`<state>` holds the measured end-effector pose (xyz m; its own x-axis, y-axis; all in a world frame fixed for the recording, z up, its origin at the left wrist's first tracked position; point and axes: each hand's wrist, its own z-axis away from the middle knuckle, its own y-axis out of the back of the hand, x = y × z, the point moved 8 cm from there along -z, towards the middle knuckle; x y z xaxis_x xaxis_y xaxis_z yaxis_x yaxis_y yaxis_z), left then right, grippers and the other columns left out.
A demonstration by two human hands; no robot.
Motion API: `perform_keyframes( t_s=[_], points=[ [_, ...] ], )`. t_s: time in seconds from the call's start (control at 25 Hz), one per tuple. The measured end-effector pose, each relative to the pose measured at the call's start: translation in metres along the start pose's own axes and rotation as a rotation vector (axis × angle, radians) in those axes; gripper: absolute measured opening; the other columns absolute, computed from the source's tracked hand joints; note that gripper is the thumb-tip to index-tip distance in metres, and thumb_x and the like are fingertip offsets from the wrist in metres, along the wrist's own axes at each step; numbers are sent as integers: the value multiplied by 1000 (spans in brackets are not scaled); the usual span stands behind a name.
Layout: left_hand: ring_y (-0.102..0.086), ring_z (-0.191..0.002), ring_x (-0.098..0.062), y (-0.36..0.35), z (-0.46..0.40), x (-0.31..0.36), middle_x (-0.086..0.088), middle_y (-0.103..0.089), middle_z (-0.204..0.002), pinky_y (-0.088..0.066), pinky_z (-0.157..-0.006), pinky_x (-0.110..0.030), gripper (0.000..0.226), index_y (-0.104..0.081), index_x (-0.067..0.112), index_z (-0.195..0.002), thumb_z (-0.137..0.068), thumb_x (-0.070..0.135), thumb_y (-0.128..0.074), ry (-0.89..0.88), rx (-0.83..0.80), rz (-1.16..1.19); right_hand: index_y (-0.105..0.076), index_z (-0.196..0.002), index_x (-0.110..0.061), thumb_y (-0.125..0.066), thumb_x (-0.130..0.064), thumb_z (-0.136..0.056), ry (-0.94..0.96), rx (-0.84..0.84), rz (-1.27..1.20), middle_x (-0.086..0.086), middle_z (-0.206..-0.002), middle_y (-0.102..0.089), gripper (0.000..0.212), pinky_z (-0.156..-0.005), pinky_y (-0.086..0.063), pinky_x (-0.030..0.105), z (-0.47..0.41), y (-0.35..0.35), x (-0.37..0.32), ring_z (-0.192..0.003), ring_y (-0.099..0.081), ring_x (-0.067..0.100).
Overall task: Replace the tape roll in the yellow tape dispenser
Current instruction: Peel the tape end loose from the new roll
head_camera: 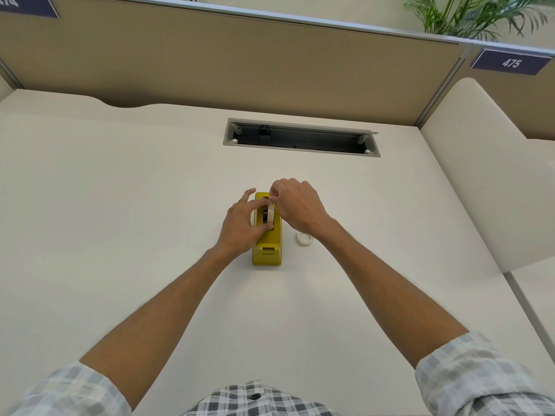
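Yellow tape dispenser (267, 250) stands mid-frame on the white desk (120, 205), a tape roll (269, 214) upright in its cradle. Left hand (241, 223) curls its fingers around the roll; right hand (295, 205) pinches at the roll's top edge. Another tape roll (305, 238) lies flat just right of the dispenser.

left hand (240, 226): fingers curled, pinching | right hand (295, 205): fingertips pinched | both forearms extended forward
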<state>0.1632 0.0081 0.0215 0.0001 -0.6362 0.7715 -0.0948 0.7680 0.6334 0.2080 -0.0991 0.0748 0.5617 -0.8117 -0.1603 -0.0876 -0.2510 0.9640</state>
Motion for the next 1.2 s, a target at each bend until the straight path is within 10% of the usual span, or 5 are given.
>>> perform_keyframes(
  t_s=[0.56, 0.76, 1.2],
  points=[
    [-56, -109, -9, 3, 2, 13, 6, -61, -122, -46, -97, -29, 26, -63, 21, -112, -86, 18, -68, -86, -11, 211, -62, -102, -15, -53, -27, -97, -16, 2, -12, 2, -98, -68, 16, -77, -45, 34, 2, 0, 0, -83, -59, 17],
    [-36, -136, -17, -1, -1, 9, 4, -47, -141, -34, -100, -30, 35, -61, 24, -123, -88, 21, -66, -40, -64, 172, -62, -104, -14, -55, -26, -96, -16, 1, 3, 3, -101, -67, 15, -79, -45, 35, 2, -1, 1, -86, -60, 19],
    [-44, -131, -26, -2, -4, 6, -5, -41, -149, -40, -100, -39, 37, -61, 23, -124, -87, 31, -67, -24, -81, 69, -61, -102, -13, -58, -22, -94, 46, 42, 93, 4, -98, -66, 13, -75, -45, 34, 8, 7, -7, -84, -59, 20]
  ],
)
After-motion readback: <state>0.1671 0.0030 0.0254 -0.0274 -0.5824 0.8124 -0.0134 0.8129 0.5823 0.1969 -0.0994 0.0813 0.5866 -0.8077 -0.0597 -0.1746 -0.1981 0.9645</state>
